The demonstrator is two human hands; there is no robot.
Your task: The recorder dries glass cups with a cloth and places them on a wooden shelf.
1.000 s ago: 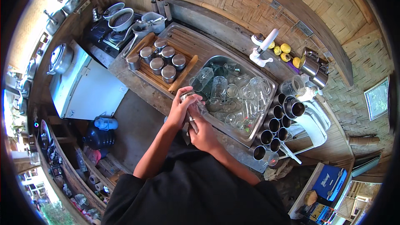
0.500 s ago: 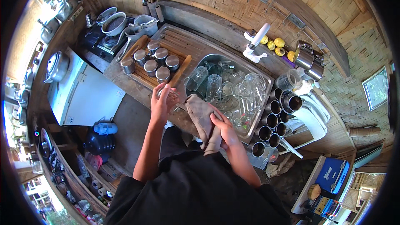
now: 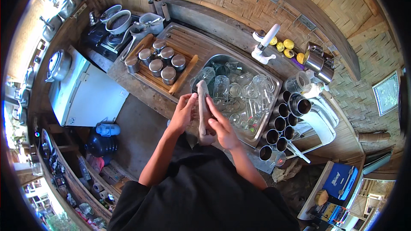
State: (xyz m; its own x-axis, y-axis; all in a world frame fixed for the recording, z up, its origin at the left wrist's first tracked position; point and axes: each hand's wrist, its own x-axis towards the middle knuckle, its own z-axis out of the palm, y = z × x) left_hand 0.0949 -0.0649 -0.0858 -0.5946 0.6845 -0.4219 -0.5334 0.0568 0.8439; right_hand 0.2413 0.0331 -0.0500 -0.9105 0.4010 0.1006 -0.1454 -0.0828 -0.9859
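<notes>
My left hand [image 3: 183, 113] is closed around a clear drinking glass, mostly hidden behind its fingers and the cloth. In my right hand [image 3: 222, 129] is a grey-brown cloth [image 3: 204, 115], pressed against the glass and hanging down between both hands. Both hands are in front of the near rim of a metal sink [image 3: 274, 98]. Clear glasses and glass mugs [image 3: 220, 87] lie heaped inside that sink. To the left, several metal cups [image 3: 168, 75] stand upside down on a slatted wooden rack [image 3: 147, 81].
A white tap [image 3: 262, 49] rises behind the sink, with yellow fruit [image 3: 289, 43] on the ledge. Open metal cups [image 3: 279, 124] crowd the right side, beside a white folding chair [image 3: 321, 124]. Pots [image 3: 119, 22] sit on a stove at far left, past a white refrigerator [image 3: 92, 94].
My left hand has moved right and slightly down with the glass, away from the rack. My right hand has brought the cloth left, against the glass.
</notes>
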